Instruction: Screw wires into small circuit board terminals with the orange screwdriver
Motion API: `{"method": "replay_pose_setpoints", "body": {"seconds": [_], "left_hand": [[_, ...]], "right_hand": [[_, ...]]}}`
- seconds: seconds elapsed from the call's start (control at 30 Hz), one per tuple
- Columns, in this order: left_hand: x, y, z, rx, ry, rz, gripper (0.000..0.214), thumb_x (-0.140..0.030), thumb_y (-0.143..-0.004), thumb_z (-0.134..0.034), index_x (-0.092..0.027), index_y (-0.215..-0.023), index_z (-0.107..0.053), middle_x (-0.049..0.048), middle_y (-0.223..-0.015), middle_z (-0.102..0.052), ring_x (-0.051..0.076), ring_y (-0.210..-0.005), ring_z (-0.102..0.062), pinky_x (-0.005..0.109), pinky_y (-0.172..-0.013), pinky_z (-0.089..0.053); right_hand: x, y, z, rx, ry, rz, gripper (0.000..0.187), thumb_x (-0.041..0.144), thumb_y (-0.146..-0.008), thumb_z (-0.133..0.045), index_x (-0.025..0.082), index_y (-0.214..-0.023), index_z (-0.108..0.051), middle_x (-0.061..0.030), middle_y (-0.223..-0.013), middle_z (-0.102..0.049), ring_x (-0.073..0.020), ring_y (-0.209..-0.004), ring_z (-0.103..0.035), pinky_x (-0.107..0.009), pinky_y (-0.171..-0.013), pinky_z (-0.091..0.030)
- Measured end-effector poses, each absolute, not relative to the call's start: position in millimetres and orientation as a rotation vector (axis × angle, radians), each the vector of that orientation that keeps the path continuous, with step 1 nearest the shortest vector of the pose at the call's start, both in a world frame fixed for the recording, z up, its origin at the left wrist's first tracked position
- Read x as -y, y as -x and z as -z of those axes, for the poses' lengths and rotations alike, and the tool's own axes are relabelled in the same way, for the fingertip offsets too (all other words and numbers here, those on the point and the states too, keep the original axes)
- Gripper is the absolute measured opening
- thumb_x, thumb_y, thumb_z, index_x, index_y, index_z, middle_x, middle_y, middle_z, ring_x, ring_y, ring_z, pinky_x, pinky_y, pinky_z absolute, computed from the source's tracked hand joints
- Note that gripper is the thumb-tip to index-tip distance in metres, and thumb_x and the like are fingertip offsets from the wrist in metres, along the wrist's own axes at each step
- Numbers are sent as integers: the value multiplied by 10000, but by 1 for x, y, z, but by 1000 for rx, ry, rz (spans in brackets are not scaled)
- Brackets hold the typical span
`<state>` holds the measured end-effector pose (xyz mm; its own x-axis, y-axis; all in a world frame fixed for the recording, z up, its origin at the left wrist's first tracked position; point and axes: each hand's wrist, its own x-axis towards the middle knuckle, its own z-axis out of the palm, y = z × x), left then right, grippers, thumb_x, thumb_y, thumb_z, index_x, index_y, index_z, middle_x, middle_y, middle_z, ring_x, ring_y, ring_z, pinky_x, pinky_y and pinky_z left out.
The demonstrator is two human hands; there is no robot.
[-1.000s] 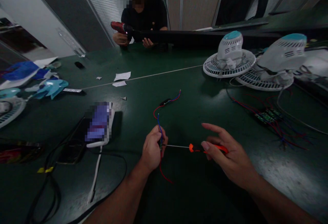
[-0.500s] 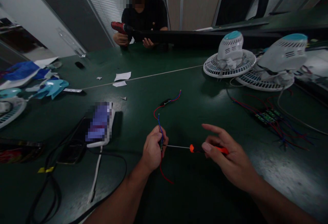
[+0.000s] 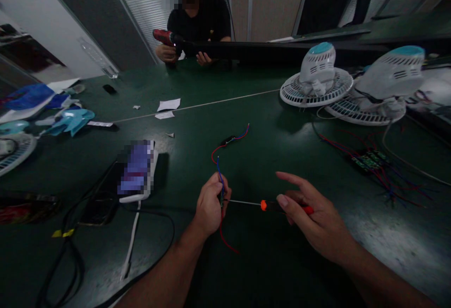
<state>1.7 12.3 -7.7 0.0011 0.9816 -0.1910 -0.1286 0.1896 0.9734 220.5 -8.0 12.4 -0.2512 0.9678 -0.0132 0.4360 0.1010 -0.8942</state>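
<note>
My left hand (image 3: 211,204) pinches a small circuit board (image 3: 221,197) edge-on, with a blue wire rising from its top and a red wire trailing below. In my right hand (image 3: 313,216) is a screwdriver (image 3: 263,205) with an orange and black handle, gripped between thumb and fingers, the index finger stretched out. Its thin shaft points left and its end reaches the board, where the tip is hidden by my left fingers. Just beyond my left hand lies another small wired board (image 3: 229,141) with red and blue wires.
Several circuit boards (image 3: 369,160) with tangled wires lie at the right, below two white fan heads (image 3: 317,85). A phone (image 3: 137,169), cables and blue fan blades (image 3: 72,121) occupy the left. Opposite, a person holds a red drill (image 3: 164,37) by a long black bar (image 3: 268,53).
My right fingers have shifted slightly around the screwdriver's handle, and the handle looks turned, showing less orange. My left hand and the board stay put.
</note>
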Motion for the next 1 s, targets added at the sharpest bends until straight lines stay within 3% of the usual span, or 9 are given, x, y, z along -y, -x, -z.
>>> {"method": "replay_pose_setpoints", "body": {"seconds": [0.17, 0.6, 0.83, 1.0], "left_hand": [[-13, 0, 10, -1203, -993, -1150, 201, -359, -774, -386, -196, -692, -472, -64, -447, -422, 81, -326, -329, 185, -329, -252], [-13, -1, 7, -1197, -979, -1146, 200, -376, -756, -405, -197, -690, -467, -66, -451, -433, 77, -312, -329, 181, -309, -237], [-11, -2, 6, -1222, -990, -1141, 196, -371, -752, -403, -199, -679, -463, -66, -449, -427, 78, -317, -326, 181, -315, -248], [-12, -2, 7, -1209, -992, -1137, 203, -374, -756, -400, -199, -681, -468, -62, -454, -438, 80, -318, -328, 184, -316, -245]], "right_hand": [[10, -221, -9, 1742, 1360, -1122, 426, 367, -950, -483, 227, -1342, -392, 54, -646, -512, -124, -533, -499, -250, -498, -417], [10, -219, -14, 1642, 1350, -1125, 477, 383, -891, -582, 215, -1302, -408, 32, -725, -586, -99, -505, -496, -224, -459, -388], [13, -222, -12, 1668, 1308, -1194, 452, 406, -982, -396, 234, -1398, -365, 71, -573, -503, -113, -475, -498, -228, -438, -376], [10, -220, -12, 1662, 1383, -1182, 432, 381, -986, -408, 216, -1386, -395, 86, -521, -477, -107, -439, -486, -223, -421, -375]]}}
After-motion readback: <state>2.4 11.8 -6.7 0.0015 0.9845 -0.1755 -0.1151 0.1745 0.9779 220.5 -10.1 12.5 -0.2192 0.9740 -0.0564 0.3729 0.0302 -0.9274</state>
